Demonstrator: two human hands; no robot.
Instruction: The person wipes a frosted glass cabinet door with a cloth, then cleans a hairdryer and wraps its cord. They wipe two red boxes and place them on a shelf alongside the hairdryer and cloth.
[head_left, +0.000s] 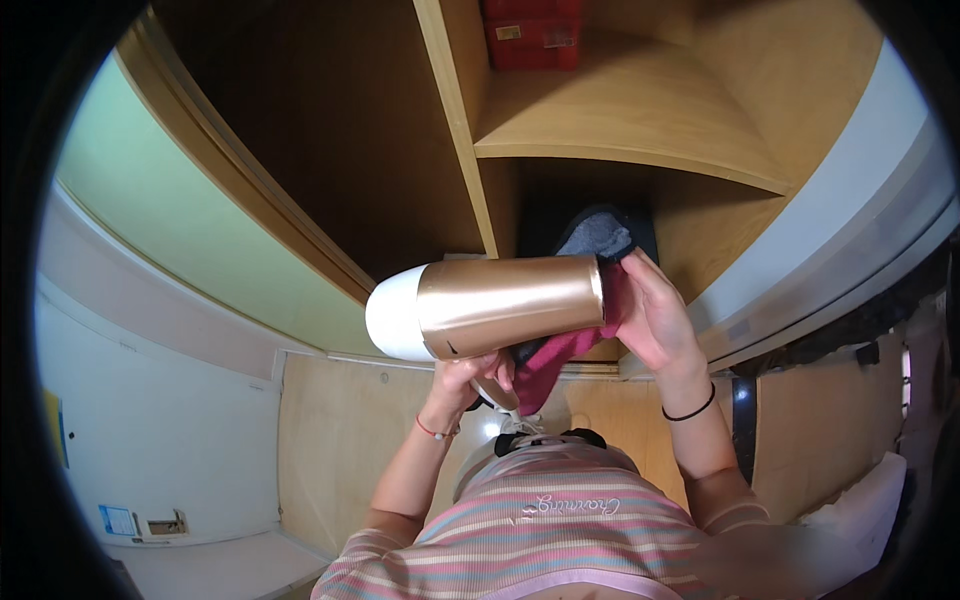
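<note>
My left hand (469, 375) is wrapped around the handle of a hair dryer (510, 304) with a gold barrel and a white rear end. The barrel lies almost level across the view, its gold end towards my right hand (660, 315). That hand holds a soft maroon cloth item (551, 371), with fingertips at its dark-edged grey end (598, 236). The barrel hides the item's middle, so I cannot tell whether it is a slipper or another piece of clothing. Whether the dryer touches the cloth is also unclear.
A wooden cabinet (457, 127) stands open ahead, with a shelf (630, 112) and a red box (534, 37) on it. A dark object (536, 225) sits in the lower compartment. A pale green panel (225, 225) and a white door (157, 420) are at the left.
</note>
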